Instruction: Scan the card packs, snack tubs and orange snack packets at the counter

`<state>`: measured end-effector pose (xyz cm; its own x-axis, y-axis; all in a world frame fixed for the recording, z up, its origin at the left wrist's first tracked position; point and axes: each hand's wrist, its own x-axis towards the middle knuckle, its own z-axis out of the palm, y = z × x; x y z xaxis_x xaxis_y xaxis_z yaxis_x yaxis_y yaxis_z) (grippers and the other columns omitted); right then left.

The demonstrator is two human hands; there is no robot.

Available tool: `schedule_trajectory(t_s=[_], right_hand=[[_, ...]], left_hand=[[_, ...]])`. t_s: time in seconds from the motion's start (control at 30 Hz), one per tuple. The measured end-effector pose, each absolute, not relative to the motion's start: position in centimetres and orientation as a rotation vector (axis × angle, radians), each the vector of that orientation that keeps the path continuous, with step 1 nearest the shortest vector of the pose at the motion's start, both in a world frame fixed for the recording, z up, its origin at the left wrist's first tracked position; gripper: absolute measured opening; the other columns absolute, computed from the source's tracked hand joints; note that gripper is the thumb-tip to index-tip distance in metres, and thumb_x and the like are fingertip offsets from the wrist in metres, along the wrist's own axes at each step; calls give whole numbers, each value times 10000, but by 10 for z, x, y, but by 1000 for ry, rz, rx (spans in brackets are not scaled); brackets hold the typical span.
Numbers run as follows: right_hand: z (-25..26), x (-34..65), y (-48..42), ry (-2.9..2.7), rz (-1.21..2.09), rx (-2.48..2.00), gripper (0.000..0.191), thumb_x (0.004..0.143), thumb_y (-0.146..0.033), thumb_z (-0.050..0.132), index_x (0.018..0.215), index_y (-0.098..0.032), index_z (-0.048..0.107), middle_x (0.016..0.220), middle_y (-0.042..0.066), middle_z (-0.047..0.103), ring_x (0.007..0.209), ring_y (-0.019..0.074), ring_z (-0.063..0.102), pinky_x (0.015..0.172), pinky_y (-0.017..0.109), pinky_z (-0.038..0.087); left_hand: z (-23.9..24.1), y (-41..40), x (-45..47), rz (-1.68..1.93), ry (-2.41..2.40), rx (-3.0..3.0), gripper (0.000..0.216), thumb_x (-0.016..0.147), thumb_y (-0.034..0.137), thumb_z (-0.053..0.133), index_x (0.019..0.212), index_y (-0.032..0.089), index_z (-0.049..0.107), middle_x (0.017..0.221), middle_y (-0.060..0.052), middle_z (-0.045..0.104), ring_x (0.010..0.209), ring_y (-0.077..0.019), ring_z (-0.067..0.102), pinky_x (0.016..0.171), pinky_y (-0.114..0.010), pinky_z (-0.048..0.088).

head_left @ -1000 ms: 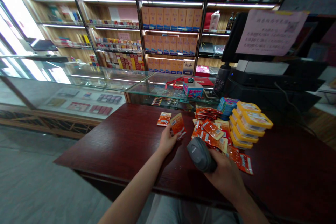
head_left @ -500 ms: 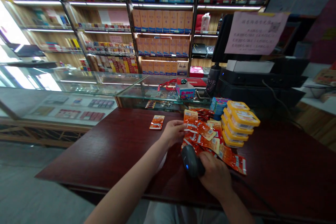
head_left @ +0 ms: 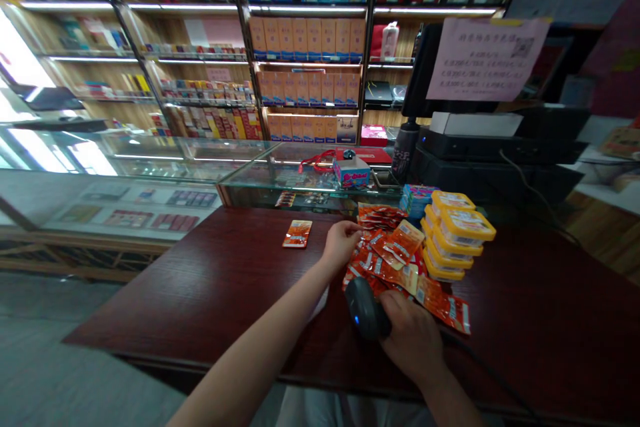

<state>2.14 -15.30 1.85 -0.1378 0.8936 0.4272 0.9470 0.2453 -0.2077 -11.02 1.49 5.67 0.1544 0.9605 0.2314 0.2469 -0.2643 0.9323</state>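
My right hand [head_left: 413, 337] grips a dark handheld barcode scanner [head_left: 366, 307] with a blue light, low over the red-brown wooden counter [head_left: 210, 287]. My left hand [head_left: 341, 243] reaches into a heap of small orange-red snack packets [head_left: 395, 257], its fingers curled on the edge of one packet. One such packet [head_left: 297, 233] lies alone to the left of the heap.
A stack of yellow-lidded tubs [head_left: 457, 233] stands right of the heap, blue packs [head_left: 417, 200] behind it. A black till with a paper notice [head_left: 487, 57] sits at the back right. A glass display case [head_left: 280, 177] and stocked shelves lie beyond.
My left hand carried a packet from in front of the scanner back to the heap and now reaches into the heap. The scanner has dropped slightly and shows its blue light.
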Motion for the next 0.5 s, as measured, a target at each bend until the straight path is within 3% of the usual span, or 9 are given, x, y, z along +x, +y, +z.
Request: schedule_trajectory(t_s=[0.13, 0.23, 0.37, 0.5], right_hand=[[15, 23, -153, -2072, -139, -1651, 234, 717, -71, 505, 887, -227, 547, 859, 24, 636, 794, 211, 604, 686, 308, 368], [14, 23, -153, -2083, -143, -1650, 246, 719, -69, 498, 902, -227, 546, 872, 27, 638, 787, 207, 605, 676, 307, 368], [13, 24, -153, -2081, -156, -1638, 264, 717, -57, 492, 914, -224, 549, 907, 34, 648, 793, 205, 606, 674, 306, 369], [14, 24, -152, -2074, -144, -1635, 231, 728, -72, 507, 895, -226, 552, 880, 26, 645, 793, 204, 600, 682, 304, 363]], left_hand=[[60, 18, -161, 1083, 1776, 1888, 211, 796, 179, 540, 941, 166, 694, 962, -95, 682, 940, -217, 607, 853, -332, 460], [61, 21, -193, 847, 2335, 1823, 316, 809, 300, 557, 1080, 161, 644, 1164, -167, 587, 1135, -316, 500, 924, -418, 404], [58, 26, -218, 552, 2499, 1670, 463, 753, 460, 624, 1061, 115, 617, 1226, -231, 521, 1174, -382, 459, 904, -447, 398], [55, 31, -227, 710, 2315, 1655, 397, 718, 342, 690, 1038, 139, 572, 1135, -191, 609, 1095, -328, 560, 841, -375, 439]])
